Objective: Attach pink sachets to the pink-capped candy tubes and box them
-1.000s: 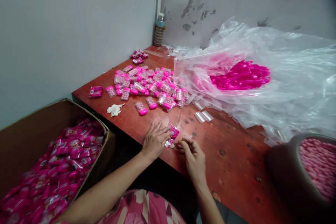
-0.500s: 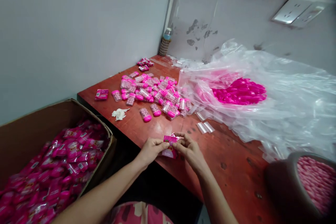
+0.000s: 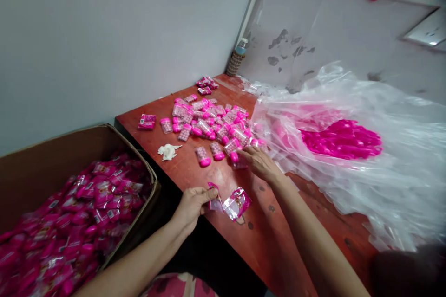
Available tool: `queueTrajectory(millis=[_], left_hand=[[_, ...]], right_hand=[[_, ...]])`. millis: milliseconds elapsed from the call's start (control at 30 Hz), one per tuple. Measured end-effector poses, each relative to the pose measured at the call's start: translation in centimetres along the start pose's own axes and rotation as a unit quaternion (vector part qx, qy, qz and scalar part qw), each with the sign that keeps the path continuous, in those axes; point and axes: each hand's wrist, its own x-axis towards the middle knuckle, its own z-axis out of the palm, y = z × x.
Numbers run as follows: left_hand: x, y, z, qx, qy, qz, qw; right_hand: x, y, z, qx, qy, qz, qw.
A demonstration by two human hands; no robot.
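Note:
My left hand (image 3: pixel 191 205) is closed on a small pink-printed clear packet (image 3: pixel 233 202), held just above the near edge of the red-brown table (image 3: pixel 278 250). My right hand (image 3: pixel 257 161) reaches forward to the near side of a pile of small clear cases with pink caps (image 3: pixel 209 123). Its fingers are curled over one of the cases at the pile's edge. Two separate cases (image 3: pixel 210 153) lie just left of that hand.
A cardboard box (image 3: pixel 69 148) full of pink packets (image 3: pixel 62 222) stands at the left below the table. A big clear plastic sheet (image 3: pixel 383 176) holds loose pink caps (image 3: pixel 343 139). A white crumpled scrap (image 3: pixel 168 151), a pink packet (image 3: pixel 147 121) and a bottle (image 3: pixel 237 58) are further back.
My right hand let go of the packet and reached forward to the pile of cases. My left hand keeps the packet. The view swung left.

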Motion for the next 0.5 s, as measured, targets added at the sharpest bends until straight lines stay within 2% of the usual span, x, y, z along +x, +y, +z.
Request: queueTrajectory(millis=[167, 233, 300, 367, 400, 500], left_hand=[[0.4, 0.5, 0.6, -0.124, 0.033, -0.014, 0.992], [0.5, 0.8, 1.0, -0.168, 0.055, -0.016, 0.984], [0.5, 1.0, 1.3, -0.199, 0.073, -0.013, 0.977], [0.6, 1.1, 1.6, -0.225, 0.080, -0.004, 0.971], [0.6, 1.0, 1.7, -0.237, 0.080, 0.002, 0.968], [0.8, 0.7, 2.2, -0.253, 0.073, 0.009, 0.965]], right_hand=[[-1.0, -0.5, -0.4, 0.007, 0.011, 0.091, 0.996], [-2.3, -1.4, -0.5, 0.031, 0.045, 0.161, 0.985], [-4.1, -3.2, -0.5, 0.114, 0.102, 0.233, 0.960], [-6.3, -6.1, -0.3, 0.270, 0.156, 0.260, 0.914], [-7.4, -7.8, -0.2, 0.363, 0.159, 0.254, 0.882], [-9.9, -13.1, 0.3, 0.561, 0.144, 0.275, 0.767]])
